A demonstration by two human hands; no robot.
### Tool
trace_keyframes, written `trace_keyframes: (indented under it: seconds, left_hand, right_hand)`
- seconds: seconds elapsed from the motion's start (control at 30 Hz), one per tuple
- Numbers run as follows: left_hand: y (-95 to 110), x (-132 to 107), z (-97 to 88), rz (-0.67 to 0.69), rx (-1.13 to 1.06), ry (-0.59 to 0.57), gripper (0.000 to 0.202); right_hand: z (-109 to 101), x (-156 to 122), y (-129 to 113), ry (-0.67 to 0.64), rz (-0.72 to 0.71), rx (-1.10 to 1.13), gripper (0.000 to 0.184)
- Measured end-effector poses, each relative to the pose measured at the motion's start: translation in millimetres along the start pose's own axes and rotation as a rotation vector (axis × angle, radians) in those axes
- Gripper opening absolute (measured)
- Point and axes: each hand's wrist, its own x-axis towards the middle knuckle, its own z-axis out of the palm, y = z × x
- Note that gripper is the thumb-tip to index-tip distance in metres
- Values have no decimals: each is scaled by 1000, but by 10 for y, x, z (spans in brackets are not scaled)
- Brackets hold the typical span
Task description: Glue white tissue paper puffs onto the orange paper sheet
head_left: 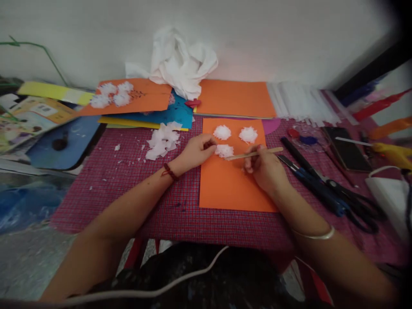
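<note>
An orange sheet of paper (236,184) lies on the table in front of me with three fluffy white paper tufts on it. My left hand (200,150) is at the left edge of the lower paper tuft (224,150), its fingers curled together; what lies between the fingertips is hidden. In my right hand (264,168) is a thin wooden stick (273,151), gripped like a pen, its tip pointing left at the lower edge of that tuft. Above are the other two, a left tuft (222,132) and a right tuft (248,134).
Torn white paper (163,140) lies left of the sheet. Behind it, an orange card (148,96) bears several tufts, beside crumpled white cloth (180,60). To the right are a cutter (317,191), scissors (354,199), a phone (346,148) and a yellow glue gun (394,154).
</note>
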Motion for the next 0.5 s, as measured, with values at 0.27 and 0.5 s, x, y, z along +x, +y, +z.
trace_keyframes:
  seconds: [0.27, 0.5]
  left_hand:
    - [-447, 76, -909, -205, 502, 192, 19]
    - [-613, 82, -901, -247, 616, 196, 12]
  right_hand:
    - [34, -41, -15, -30, -6, -53, 40]
    - [26, -21, 14, -28, -17, -7, 42]
